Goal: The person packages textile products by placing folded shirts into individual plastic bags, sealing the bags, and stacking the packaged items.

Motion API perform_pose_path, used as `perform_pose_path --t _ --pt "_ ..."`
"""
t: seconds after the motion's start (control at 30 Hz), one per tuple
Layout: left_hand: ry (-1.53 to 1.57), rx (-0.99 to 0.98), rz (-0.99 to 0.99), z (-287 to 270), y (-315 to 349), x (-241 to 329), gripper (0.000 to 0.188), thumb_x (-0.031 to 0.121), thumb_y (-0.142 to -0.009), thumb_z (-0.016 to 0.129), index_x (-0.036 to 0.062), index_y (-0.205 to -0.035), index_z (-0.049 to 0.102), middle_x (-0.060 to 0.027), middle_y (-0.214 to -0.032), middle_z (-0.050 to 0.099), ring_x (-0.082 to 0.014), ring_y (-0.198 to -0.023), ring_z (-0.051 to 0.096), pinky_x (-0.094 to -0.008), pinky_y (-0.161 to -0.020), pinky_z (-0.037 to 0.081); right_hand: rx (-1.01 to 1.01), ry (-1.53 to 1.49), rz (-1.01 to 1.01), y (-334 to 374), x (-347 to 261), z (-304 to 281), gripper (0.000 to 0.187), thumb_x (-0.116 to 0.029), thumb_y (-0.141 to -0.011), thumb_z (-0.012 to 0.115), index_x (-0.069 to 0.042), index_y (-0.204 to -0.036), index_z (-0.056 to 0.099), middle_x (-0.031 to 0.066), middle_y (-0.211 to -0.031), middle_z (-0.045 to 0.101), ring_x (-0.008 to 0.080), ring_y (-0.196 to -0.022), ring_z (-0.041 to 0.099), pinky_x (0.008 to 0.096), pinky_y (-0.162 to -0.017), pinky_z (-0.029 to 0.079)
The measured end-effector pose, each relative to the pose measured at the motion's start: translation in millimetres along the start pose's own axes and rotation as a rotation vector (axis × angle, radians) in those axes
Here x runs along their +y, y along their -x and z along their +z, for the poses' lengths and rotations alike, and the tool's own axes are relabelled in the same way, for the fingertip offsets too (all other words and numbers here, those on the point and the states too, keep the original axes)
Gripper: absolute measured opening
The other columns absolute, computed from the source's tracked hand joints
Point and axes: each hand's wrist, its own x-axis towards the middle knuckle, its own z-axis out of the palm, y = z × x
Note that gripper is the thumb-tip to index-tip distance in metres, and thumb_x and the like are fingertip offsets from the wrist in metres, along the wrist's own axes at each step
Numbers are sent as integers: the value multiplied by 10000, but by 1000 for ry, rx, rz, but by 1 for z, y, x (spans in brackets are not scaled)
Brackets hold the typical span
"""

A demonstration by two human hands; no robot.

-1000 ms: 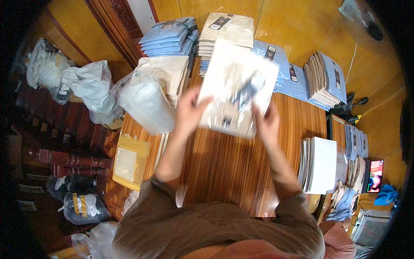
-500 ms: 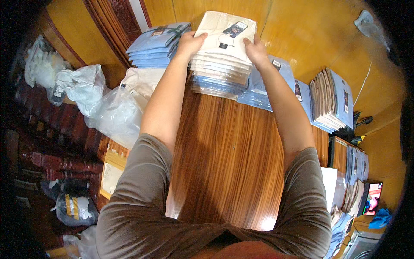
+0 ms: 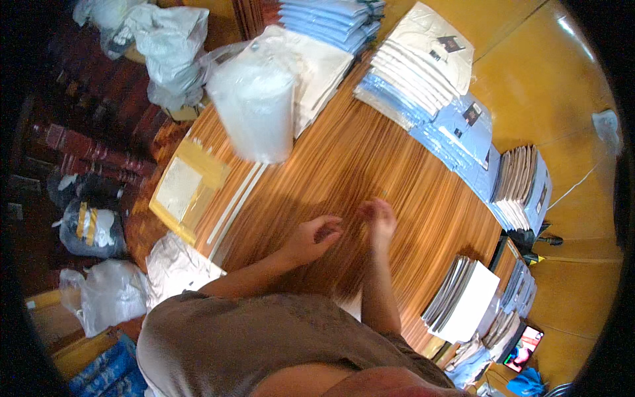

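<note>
Left hand (image 3: pixel 316 237) and right hand (image 3: pixel 380 218): loosely curled, apparently empty, over the wooden table (image 3: pixel 344 165). Nearest stack of packaged shirts (image 3: pixel 417 73): long axis diagonal, pointing upper right.

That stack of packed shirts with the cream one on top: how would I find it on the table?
Start at the long striped wooden table and look to its far end, beyond the left hand and right hand, both empty. There stands the stack of packed shirts, cream packs over pale blue ones. The neighbouring stack to its left is all blue; only this one has a cream top.
</note>
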Motion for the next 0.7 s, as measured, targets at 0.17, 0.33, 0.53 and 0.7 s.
perform_pose_path --t 0.17,0.33,0.53,0.7 --pt "-196 41 37 -49 33 12 427 175 -976 737 39 -1365 624 -139 -1136 756 -231 -997 725 -361 -888 573 -225 -169 10 -43 -68 130 294 -213 -1037 659 26 -1208 641 111 -1066 718 189 -896 682 315 -773 573" --pt "-42 830 467 -178 6 44 383 105 -905 798 4 -1231 626 -123 -1229 703 -241 -1176 652 -405 -1056 488 -242 309 -294 -101 -133 189 405 -230 -995 717 54 -1264 610 155 -1212 682 201 -1026 679 335 -897 559" --pt "-234 636 407 -294 -71 26 744 215 -761 941 11 -1376 575 -128 -1322 607 -239 -1198 606 -399 -1059 487 -449 327 -409 -43 -100 230 554 -196 -921 755 9 -1403 574 165 -1297 668 258 -1088 681 375 -941 552" --pt "-185 540 404 -260 -21 39 618 193 -780 926 16 -1274 599 -58 -1202 628 -201 -1142 607 -362 -1016 500 -426 498 -569 -1 -80 238 633 -175 -911 758 10 -1466 514 198 -1310 623 325 -1183 626 421 -1017 514"
